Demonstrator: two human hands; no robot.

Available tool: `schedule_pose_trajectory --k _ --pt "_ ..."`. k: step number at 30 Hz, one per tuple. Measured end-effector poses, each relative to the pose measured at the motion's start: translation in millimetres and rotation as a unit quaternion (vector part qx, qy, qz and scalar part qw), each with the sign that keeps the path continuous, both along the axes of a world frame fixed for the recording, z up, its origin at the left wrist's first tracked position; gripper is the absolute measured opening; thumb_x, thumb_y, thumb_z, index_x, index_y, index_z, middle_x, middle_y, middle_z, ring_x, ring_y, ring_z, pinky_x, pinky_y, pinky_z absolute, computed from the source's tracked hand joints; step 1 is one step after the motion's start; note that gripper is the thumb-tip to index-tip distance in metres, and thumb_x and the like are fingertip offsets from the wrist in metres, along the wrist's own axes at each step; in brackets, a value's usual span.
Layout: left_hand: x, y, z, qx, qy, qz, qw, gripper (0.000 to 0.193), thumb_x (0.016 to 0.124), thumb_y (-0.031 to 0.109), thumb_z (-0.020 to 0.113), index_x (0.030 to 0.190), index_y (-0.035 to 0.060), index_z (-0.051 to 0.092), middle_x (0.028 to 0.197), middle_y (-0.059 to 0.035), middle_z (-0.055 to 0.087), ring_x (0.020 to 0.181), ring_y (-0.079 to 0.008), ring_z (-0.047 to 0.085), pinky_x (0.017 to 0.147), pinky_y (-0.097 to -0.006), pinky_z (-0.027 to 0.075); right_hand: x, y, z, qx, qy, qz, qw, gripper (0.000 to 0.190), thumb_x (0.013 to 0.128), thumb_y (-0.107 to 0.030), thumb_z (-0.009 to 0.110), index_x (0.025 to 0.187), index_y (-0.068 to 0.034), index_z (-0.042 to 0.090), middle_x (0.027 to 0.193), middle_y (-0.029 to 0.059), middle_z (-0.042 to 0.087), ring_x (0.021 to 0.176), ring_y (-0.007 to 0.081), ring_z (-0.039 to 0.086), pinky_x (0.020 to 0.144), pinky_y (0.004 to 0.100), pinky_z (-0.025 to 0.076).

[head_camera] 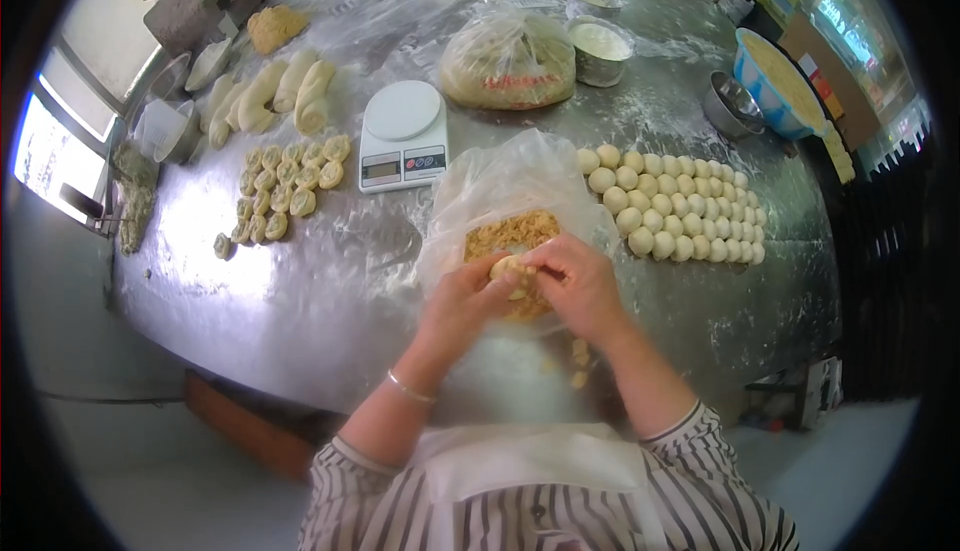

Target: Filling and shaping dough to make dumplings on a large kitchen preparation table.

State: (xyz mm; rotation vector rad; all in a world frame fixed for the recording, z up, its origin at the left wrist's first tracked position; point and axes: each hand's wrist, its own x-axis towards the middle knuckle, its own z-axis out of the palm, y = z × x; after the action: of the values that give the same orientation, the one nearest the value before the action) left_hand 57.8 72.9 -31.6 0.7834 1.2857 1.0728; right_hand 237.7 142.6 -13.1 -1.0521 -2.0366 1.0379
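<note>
Between my two hands is a small round piece of dough (508,269), above an open plastic bag (487,183) that holds a crumbly orange-brown filling (514,232). My left hand (476,288) cups the dough from the left, thumb on its near side. The fingertips of my right hand (574,277) pinch its right edge. Rows of pale dough balls (666,206) lie to the right of the bag. To the left, small cut dough rolls with a greenish filling (281,187) are grouped. Crumbs lie by my right wrist.
A white kitchen scale (404,135) stands behind the bag, near a large bag of dough (508,60). Long dough pieces (259,101) lie back left. Flour in a metal bowl (602,45), a small steel bowl (731,105) and a blue-and-white basin (780,82) stand at the right.
</note>
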Motion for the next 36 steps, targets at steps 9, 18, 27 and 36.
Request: schedule_pose_trajectory --k 9,18,27,36 --pt "4.1 6.2 -1.0 0.03 -0.017 0.027 0.999 0.042 0.099 0.012 0.071 0.133 -0.0096 0.059 0.115 -0.0105 0.068 0.1 -0.0173 0.07 0.089 -0.0317 0.063 -0.1 -16.4 9.2 0.095 -0.027 0.019 0.995 0.039 0.085 0.004 0.067 0.122 -0.006 0.069 0.107 0.0122 0.071 0.094 0.0282 0.072 0.083 0.0359 0.059" --pt "-7.9 0.3 22.3 -0.033 -0.265 -0.012 0.964 0.042 0.103 0.012 0.062 0.14 -0.0065 0.051 0.125 -0.0148 0.065 0.104 -0.0262 0.072 0.089 -0.0343 0.062 14.4 -7.1 9.1 0.004 0.005 0.056 0.998 0.079 0.077 -0.026 0.086 0.144 -0.003 0.052 0.141 0.0174 0.057 0.132 0.0328 0.056 0.109 0.0439 0.048" --pt "10.8 -8.4 19.7 0.017 -0.002 -0.088 0.996 0.043 0.101 0.004 0.057 0.142 -0.004 0.05 0.126 -0.0119 0.064 0.112 -0.0164 0.066 0.093 -0.0293 0.055 -2.4 -2.5 -2.7 0.235 -0.011 0.103 0.966 0.077 0.076 -0.031 0.087 0.144 -0.011 0.056 0.149 0.0125 0.053 0.141 0.0356 0.048 0.115 0.049 0.041" --pt "48.2 -15.9 30.8 0.09 -0.165 0.041 0.981 0.039 0.101 0.009 0.063 0.138 -0.0042 0.056 0.113 -0.0061 0.069 0.102 -0.0116 0.066 0.092 -0.0292 0.052 -9.0 -17.1 -17.3 0.144 0.102 -0.01 0.984 0.048 0.084 -0.02 0.079 0.126 -0.007 0.062 0.124 0.0109 0.069 0.118 0.0353 0.065 0.104 0.0457 0.049"
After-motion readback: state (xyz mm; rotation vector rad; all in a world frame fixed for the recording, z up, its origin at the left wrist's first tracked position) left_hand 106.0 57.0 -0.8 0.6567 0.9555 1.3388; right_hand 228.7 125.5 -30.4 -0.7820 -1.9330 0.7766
